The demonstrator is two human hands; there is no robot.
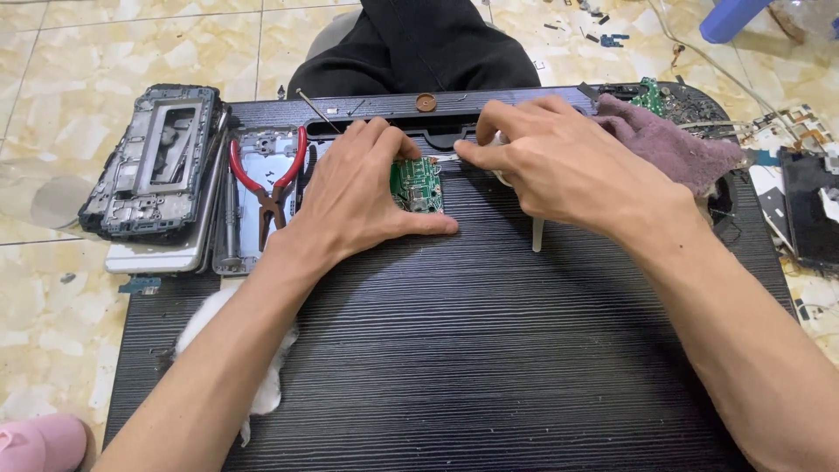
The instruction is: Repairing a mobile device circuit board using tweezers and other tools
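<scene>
Lying flat near the far edge of the dark ribbed tabletop (472,350), a small green rectangular circuit board (417,184) sits between the two hands. The left hand (358,197) rests palm-down beside it, fingers curled around the board's left and near edges, with the thumb stretched along the near edge and pressing against it. The right hand (559,166) comes in from the other side, its thumb and forefinger pressed together on a thin white-handled tool (537,234), whose metal tip touches the board's upper right corner; the handle pokes out below the palm.

Just beyond the right hand lies a crumpled mauve cloth (673,144), and past it another green circuit board (648,94) among dark parts. Left of the left hand, red-handled pliers (269,179) lie on a silver metal frame (262,210), beside a stack of grey phone chassis frames (157,162) hanging partly over the tabletop's edge. A tuft of white cotton (266,385) lies under the left forearm. A small brown round disc (426,102) sits on the tabletop's far rim. The surrounding floor is beige marbled tile (52,87), with dismantled black phone parts (808,210) at the right.
</scene>
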